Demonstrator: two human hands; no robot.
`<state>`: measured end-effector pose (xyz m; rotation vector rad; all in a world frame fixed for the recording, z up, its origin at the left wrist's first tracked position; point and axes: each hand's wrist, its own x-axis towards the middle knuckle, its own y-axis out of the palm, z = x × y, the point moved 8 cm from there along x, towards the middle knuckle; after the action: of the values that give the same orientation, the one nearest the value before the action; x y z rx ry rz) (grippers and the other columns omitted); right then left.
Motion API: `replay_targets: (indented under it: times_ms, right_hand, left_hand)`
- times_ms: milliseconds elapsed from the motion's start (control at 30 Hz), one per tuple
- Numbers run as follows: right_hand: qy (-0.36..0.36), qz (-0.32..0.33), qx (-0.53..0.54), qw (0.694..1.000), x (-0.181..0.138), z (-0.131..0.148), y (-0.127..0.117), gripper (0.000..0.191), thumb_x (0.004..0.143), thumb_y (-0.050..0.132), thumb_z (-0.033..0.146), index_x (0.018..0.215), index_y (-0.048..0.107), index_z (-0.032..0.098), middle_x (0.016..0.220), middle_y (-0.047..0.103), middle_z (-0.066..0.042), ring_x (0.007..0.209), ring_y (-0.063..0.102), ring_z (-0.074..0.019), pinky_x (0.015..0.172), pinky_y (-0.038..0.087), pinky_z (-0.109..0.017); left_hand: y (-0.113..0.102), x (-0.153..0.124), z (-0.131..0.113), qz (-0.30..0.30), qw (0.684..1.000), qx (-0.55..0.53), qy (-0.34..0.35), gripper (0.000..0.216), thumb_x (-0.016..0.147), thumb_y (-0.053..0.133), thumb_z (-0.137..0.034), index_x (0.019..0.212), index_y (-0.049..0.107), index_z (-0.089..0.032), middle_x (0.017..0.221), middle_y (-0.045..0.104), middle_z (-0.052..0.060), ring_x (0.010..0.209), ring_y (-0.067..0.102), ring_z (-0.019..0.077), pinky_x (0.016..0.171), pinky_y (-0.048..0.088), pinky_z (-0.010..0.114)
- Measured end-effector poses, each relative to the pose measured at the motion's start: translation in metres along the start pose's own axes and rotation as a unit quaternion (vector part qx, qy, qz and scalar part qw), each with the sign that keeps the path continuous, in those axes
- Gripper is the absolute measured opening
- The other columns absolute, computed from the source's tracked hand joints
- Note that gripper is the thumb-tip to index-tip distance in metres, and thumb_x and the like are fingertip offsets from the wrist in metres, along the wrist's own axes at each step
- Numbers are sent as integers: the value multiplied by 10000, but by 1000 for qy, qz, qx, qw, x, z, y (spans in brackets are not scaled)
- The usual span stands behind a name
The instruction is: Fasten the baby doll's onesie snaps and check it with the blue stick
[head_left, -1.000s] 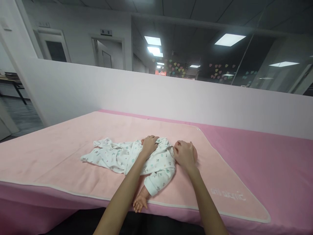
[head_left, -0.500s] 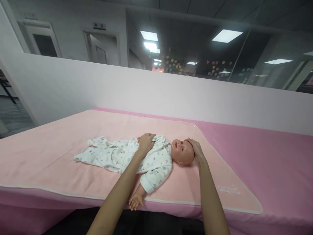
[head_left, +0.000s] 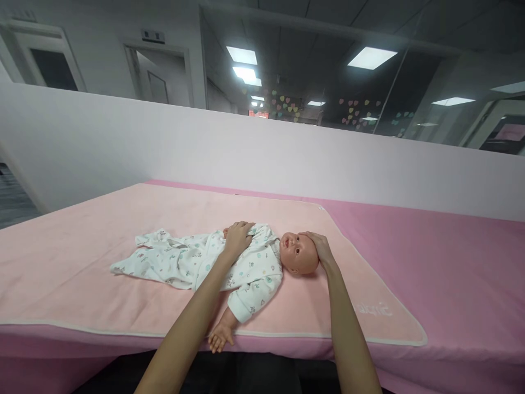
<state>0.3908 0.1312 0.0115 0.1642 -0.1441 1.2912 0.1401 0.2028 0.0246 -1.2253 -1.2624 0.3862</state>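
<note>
A baby doll [head_left: 262, 260] lies on its back on a peach mat [head_left: 102, 219], dressed in white patterned clothes, its head to the right. My left hand [head_left: 239, 239] rests flat over the doll's far arm and chest, fingers stretched toward the far side. The doll's far hand [head_left: 225, 232] peeks out beside it. Against the top of the doll's bald head [head_left: 301, 254] lies my right hand [head_left: 319, 246], its fingers extended over the forehead. The doll's near hand [head_left: 221, 335] hangs at the mat's front edge, touched by neither of mine.
Under the mat is a pink cloth [head_left: 451, 262] covering the table. A low white partition [head_left: 287, 158] stands behind it, with a glass pane [head_left: 311, 54] above bearing heart-shaped stickers. Doorways are at the back left.
The view has shifted slightly, so everything sits a little further left. Both hands keep their places on the doll, which lies as before.
</note>
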Motion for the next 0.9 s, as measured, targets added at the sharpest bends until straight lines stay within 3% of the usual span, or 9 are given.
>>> replay_targets:
  times_ms: [233, 433, 600, 667, 767, 900]
  right_hand:
    - [2, -6, 16, 1000, 0, -1, 0, 276, 625, 627, 413, 701, 701, 158, 752, 697, -45, 807, 621, -214, 785, 453, -324]
    - [-9, 9, -7, 1000, 4, -6, -2, 329, 670, 579, 443, 825, 699, 180, 971, 673, -55, 979, 580, -242, 895, 421, -353]
    - [-33, -43, -10, 998, 5, 0, -8, 466, 656, 599, 399, 1103, 584, 269, 1294, 471, 17, 1220, 393, -198, 1026, 312, -333]
    - [-31, -38, -12, 999, 5, 1, -7, 435, 654, 601, 410, 1061, 610, 256, 1246, 519, 4, 1204, 412, -203, 1022, 315, -338]
    - [1, 4, -11, 1000, 3, -2, -1, 349, 644, 604, 450, 857, 686, 185, 1008, 660, -57, 1036, 551, -245, 936, 398, -358]
    - [21, 3, -11, 1000, -1, -4, 0, 332, 646, 606, 459, 779, 696, 168, 887, 691, -58, 872, 615, -232, 809, 460, -331]
  left_hand:
    - [-1, -2, 0, -3, 1000, -2, -2, 449, 700, 452, -170, 1133, 541, -250, 1068, 586, 42, 997, 498, 227, 866, 380, 339]
    - [-2, -2, -1, -3, 1000, -3, -2, 454, 695, 450, -165, 1132, 543, -247, 1071, 586, 42, 997, 497, 226, 864, 381, 346]
    - [-1, -1, 0, -2, 1000, -8, -5, 459, 692, 450, -163, 1135, 542, -245, 1077, 584, 42, 1005, 495, 225, 875, 377, 341]
    - [-1, -1, 0, -1, 1000, -7, -3, 461, 692, 451, -164, 1138, 539, -242, 1079, 584, 43, 1004, 494, 224, 879, 375, 340]
    - [-2, -1, -1, -4, 1000, -6, 0, 454, 696, 452, -164, 1136, 539, -239, 1077, 585, 44, 1000, 495, 223, 882, 373, 340]
    - [-3, -2, -1, 0, 1000, -8, -5, 449, 706, 455, -169, 1142, 532, -248, 1088, 581, 42, 1016, 490, 221, 887, 368, 340]
